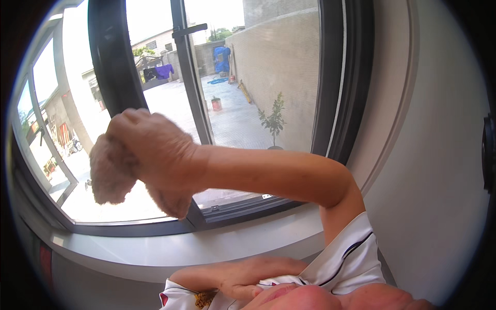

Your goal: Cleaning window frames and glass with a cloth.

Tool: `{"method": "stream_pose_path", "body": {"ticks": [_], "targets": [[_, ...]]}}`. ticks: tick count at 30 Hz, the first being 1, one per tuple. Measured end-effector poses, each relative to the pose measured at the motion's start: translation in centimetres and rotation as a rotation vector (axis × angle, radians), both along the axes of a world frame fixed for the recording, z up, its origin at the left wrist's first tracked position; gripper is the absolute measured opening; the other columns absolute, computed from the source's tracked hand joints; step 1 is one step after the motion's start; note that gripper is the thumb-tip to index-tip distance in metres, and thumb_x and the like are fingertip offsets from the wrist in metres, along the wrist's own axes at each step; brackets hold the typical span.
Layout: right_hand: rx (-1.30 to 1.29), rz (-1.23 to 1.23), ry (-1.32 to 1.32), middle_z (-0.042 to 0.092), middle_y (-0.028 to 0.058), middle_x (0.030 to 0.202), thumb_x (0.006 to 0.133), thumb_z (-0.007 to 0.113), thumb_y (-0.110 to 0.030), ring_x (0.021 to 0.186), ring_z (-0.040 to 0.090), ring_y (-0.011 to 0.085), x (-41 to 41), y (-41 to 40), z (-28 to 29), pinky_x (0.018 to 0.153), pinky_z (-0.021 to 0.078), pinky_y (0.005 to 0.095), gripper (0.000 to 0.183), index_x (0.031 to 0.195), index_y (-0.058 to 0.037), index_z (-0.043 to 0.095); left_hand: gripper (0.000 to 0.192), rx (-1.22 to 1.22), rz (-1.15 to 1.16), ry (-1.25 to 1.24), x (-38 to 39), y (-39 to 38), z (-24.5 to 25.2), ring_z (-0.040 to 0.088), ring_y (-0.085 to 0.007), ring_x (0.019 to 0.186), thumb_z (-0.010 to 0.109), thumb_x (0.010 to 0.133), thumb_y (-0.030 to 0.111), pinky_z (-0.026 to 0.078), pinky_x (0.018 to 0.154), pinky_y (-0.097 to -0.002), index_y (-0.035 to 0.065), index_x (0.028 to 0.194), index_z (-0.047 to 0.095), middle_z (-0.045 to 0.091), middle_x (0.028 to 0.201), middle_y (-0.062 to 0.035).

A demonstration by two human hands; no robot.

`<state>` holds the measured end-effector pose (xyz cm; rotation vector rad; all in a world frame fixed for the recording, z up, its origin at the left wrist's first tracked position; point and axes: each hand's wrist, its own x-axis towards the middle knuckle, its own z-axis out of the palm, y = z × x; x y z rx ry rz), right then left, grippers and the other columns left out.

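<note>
My right hand (149,149) is shut on a fluffy brown cloth (112,172), which bunches out to the left of the fist and hangs below the wrist. Behind the fist is a dark-framed window, with a bright glass pane (162,104) at the left and a mesh-screened part (271,58) at the right. Blur on the cloth keeps me from telling whether it touches the glass. Low in the picture, my left hand (242,277) rests across my white shirt, thumb spread from the fingers. Its palm and fingertips are hidden, and no held object shows.
A white windowsill (155,248) runs under the dark window frame (248,211). The window handle (190,30) juts from the middle upright. At the right rises a pale wall (434,155). Outside lie a paved yard, a potted plant (273,120) and a beige wall.
</note>
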<state>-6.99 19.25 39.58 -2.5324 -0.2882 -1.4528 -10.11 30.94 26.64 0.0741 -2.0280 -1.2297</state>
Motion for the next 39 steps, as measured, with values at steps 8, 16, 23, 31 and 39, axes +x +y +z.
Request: {"method": "stream_pose_path", "body": {"ticks": [8,16,23,31,39], "targets": [[-0.543,-0.536,-0.835,0.057,0.0177,0.111,0.086,0.059,-0.004,0.104,0.056,0.0368,-9.3,-10.5,15.5,0.092,0.0445,0.0418,0.029,0.114,-0.0012,0.054,0.044,-1.333,1.837,-0.374,15.6,-11.6,7.1,0.036,-0.0333,0.139,0.056,0.094,0.021,0.03,0.112,-0.0506,0.0064,0.135,0.048,0.043,0.146,-0.0154],[-0.391,-1.029,-0.741,0.062,0.0212,0.109,0.086,0.06,-0.019,0.102,0.058,0.0384,-9.7,-18.0,18.3,0.088,0.0435,0.0482,0.029,0.109,-0.0012,0.055,0.064,-1.264,1.815,-0.638,18.7,-15.0,8.4,0.027,-0.0279,0.144,0.065,0.087,0.031,0.028,0.108,-0.0611,0.0169,0.146,0.041,0.029,0.157,-0.0077],[-0.333,-0.88,-0.919,0.064,0.0235,0.096,0.096,0.053,-0.028,0.088,0.062,0.0408,-6.4,-17.4,20.6,0.074,0.0485,0.0464,0.033,0.113,0.0008,0.052,0.066,-1.448,1.778,-0.554,18.5,-15.1,12.3,0.029,-0.0253,0.144,0.067,0.086,0.03,0.032,0.111,-0.048,0.0174,0.145,0.041,0.034,0.154,-0.0068],[-0.381,-0.496,-0.764,0.063,0.0234,0.107,0.085,0.06,-0.025,0.103,0.059,0.0401,8.5,-7.2,26.7,0.093,0.0421,0.0515,0.041,0.116,0.0014,0.054,0.052,-1.567,1.883,-0.589,18.6,-15.9,11.9,0.039,-0.0229,0.138,0.061,0.085,0.012,0.038,0.105,-0.0454,0.0149,0.136,0.053,0.043,0.149,-0.0045],[-0.631,-0.618,-0.439,0.056,0.0206,0.122,0.094,0.043,-0.017,0.112,0.055,0.0379,2.7,-10.4,27.5,0.098,0.0413,0.0478,0.03,0.117,-0.0037,0.057,0.066,-1.322,1.871,-0.608,18.9,-15.3,11.5,0.036,-0.0271,0.142,0.052,0.078,-0.014,0.017,0.119,-0.0514,0.0118,0.138,0.052,0.046,0.148,-0.0079]]}}
